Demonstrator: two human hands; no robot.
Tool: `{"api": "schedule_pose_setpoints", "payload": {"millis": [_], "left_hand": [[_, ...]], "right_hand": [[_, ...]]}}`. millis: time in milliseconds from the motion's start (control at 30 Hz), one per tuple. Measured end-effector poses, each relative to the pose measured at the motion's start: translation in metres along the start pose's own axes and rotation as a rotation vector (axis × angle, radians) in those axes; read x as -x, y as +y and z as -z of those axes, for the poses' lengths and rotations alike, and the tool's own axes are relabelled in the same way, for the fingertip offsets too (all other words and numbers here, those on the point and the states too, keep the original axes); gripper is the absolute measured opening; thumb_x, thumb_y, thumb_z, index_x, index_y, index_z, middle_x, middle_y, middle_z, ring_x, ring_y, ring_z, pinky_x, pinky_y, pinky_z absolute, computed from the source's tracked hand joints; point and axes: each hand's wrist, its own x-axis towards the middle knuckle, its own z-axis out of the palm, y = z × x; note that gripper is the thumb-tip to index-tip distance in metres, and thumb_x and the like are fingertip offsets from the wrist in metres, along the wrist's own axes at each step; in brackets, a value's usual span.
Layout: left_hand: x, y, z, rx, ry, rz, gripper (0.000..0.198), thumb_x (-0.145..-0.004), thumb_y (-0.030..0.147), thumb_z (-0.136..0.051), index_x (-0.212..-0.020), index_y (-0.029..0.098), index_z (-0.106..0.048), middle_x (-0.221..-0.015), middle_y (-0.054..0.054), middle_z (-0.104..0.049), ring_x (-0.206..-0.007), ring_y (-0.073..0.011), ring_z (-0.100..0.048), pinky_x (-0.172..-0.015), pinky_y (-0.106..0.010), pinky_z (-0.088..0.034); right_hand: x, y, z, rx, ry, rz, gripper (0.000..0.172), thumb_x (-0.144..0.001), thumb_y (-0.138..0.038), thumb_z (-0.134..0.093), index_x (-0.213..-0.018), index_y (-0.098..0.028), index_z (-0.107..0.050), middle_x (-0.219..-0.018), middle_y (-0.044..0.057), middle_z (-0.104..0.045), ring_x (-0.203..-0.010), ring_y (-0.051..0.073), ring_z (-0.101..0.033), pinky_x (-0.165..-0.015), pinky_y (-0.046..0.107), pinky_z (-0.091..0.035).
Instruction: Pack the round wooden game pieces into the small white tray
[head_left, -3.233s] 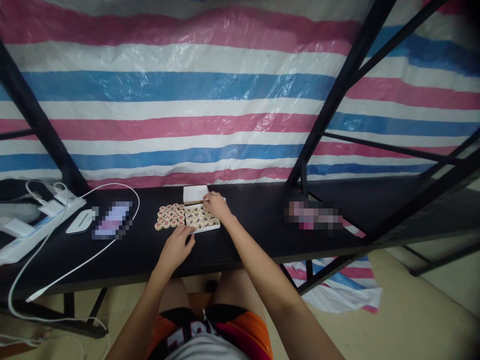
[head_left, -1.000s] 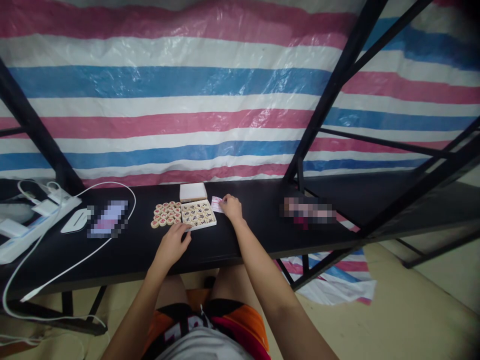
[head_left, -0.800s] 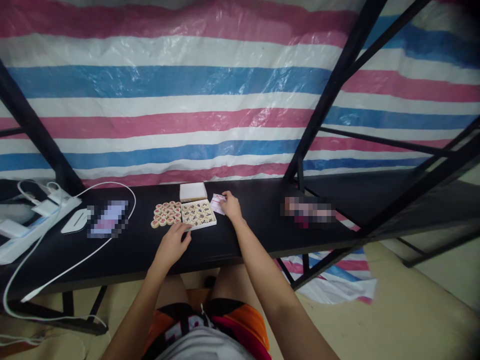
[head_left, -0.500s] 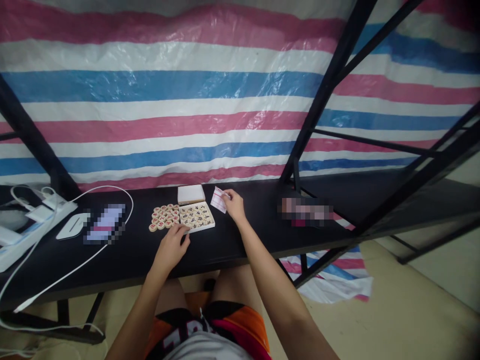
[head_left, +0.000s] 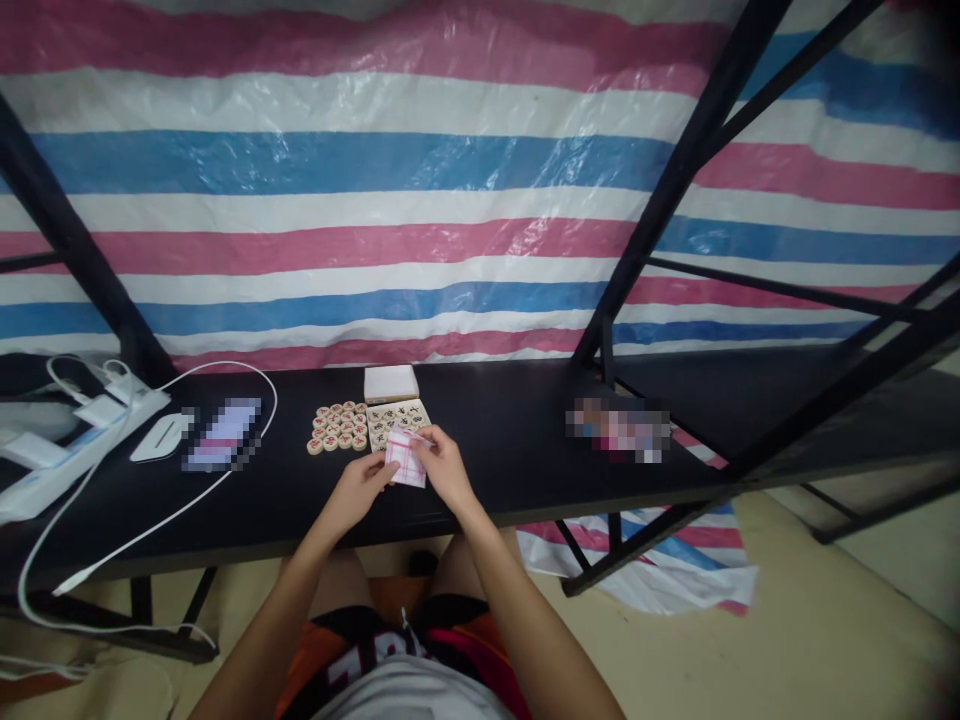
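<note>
A folded white sheet with pink-red lines (head_left: 406,462) is held up between both hands over the front of the box. My left hand (head_left: 365,484) pinches its left edge, and my right hand (head_left: 445,468) grips its upper right corner. Behind the sheet is an open white box (head_left: 423,408) with Chinese chess pieces marked in black (head_left: 390,416); its front part is hidden. Left of the box, red-marked chess pieces (head_left: 337,428) stand in rows on the black table. A white box lid (head_left: 391,383) lies behind the box.
On the left are a white power strip (head_left: 90,440) with plugs, a white device (head_left: 161,437), a blurred-out phone-like thing (head_left: 225,433) and a loose white cable (head_left: 142,538). A blurred-out object (head_left: 619,428) lies right on the black table (head_left: 510,440). Black posts (head_left: 652,225) rise behind.
My right hand has brought the folded sheet leftward and down, in front of the box. My left hand has moved from the box's front corner to take the sheet's left edge.
</note>
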Motion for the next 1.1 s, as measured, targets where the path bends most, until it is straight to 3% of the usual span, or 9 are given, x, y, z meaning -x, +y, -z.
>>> {"api": "schedule_pose_setpoints", "payload": {"millis": [133,300,500,733,933,1100], "left_hand": [[-0.001,-0.005,0.004,0.063,0.041,0.012,0.034,-0.078,0.046,-0.055,-0.084,0.014,-0.063,-0.072,-0.001,-0.061,-0.064,-0.0140,-0.052,-0.058,-0.024,-0.041],[0.002,-0.001,0.006,0.100,0.072,-0.001,0.030,-0.077,0.043,-0.056,-0.083,0.014,-0.063,-0.073,-0.001,-0.061,-0.064,-0.0131,-0.052,-0.058,-0.024,-0.042],[0.004,0.004,0.007,0.122,0.081,-0.030,0.030,-0.079,0.043,-0.055,-0.084,0.014,-0.062,-0.068,-0.001,-0.059,-0.064,-0.0133,-0.053,-0.060,-0.024,-0.044],[0.003,0.000,0.006,0.106,0.058,-0.034,0.030,-0.079,0.043,-0.054,-0.086,0.015,-0.061,-0.073,-0.002,-0.060,-0.068,-0.0150,-0.055,-0.062,-0.025,-0.044],[0.004,0.004,0.005,0.031,0.142,0.013,0.032,-0.076,0.047,-0.056,-0.069,0.016,-0.056,-0.059,0.003,-0.049,-0.056,-0.0107,-0.045,-0.054,-0.022,-0.038],[0.003,0.002,0.004,0.031,0.211,0.053,0.030,-0.075,0.045,-0.056,-0.073,0.015,-0.058,-0.054,0.005,-0.044,-0.048,-0.0077,-0.036,-0.045,-0.020,-0.029]], "right_hand": [[0.005,0.011,-0.003,0.000,-0.049,-0.013,0.043,-0.067,-0.038,-0.070,-0.105,-0.023,-0.057,-0.099,0.002,-0.065,-0.085,0.017,-0.061,-0.073,0.027,-0.048],[0.007,0.010,-0.004,-0.069,-0.130,-0.077,0.053,-0.066,-0.036,-0.072,-0.114,-0.024,-0.054,-0.098,0.003,-0.067,-0.083,0.017,-0.064,-0.075,0.030,-0.050],[0.008,0.005,-0.001,-0.247,-0.116,-0.146,0.069,-0.069,-0.035,-0.071,-0.130,-0.023,-0.040,-0.085,0.001,-0.069,-0.082,0.018,-0.065,-0.079,0.032,-0.050],[0.009,-0.005,0.002,-0.291,-0.218,-0.098,0.037,-0.071,-0.035,-0.067,-0.105,-0.021,-0.063,-0.088,0.003,-0.070,-0.077,0.019,-0.064,-0.075,0.033,-0.050],[0.009,-0.001,0.003,-0.229,-0.134,-0.062,0.028,-0.069,-0.034,-0.066,-0.094,-0.021,-0.067,-0.081,0.001,-0.068,-0.077,0.019,-0.061,-0.075,0.032,-0.048],[0.008,0.006,0.005,-0.060,-0.040,0.027,0.013,-0.071,-0.031,-0.063,-0.076,-0.020,-0.067,-0.080,0.001,-0.064,-0.079,0.018,-0.059,-0.074,0.030,-0.046]]}}
